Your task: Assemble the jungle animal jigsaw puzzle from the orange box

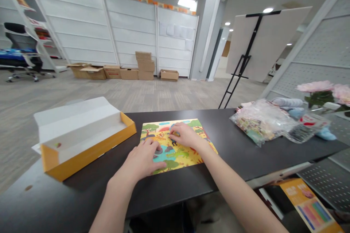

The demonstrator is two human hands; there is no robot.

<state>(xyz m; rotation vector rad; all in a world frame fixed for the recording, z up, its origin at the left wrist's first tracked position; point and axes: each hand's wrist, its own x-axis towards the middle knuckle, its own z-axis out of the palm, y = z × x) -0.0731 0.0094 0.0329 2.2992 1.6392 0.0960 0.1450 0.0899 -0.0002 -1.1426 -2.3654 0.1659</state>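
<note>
A colourful board (pixel 188 154) with animals, trees and a blue pond lies flat on the dark table (pixel 153 189). My left hand (pixel 144 156) rests on the board's left part, palm down, its fingers spread and its thumb stretched along the lower edge. Above the board's middle, my right hand (pixel 184 134) has its fingertips pressed together around a small dark and blue piece (pixel 174 140), which they partly cover. The piece touches or lies just over the board.
An open yellow box (pixel 90 153) with a white inside stands at the left. Clear plastic bags (pixel 259 120) with printed items lie at the right, beside pink flowers (pixel 317 86). Behind the table are cardboard boxes (pixel 125 74) and an easel (pixel 243 58).
</note>
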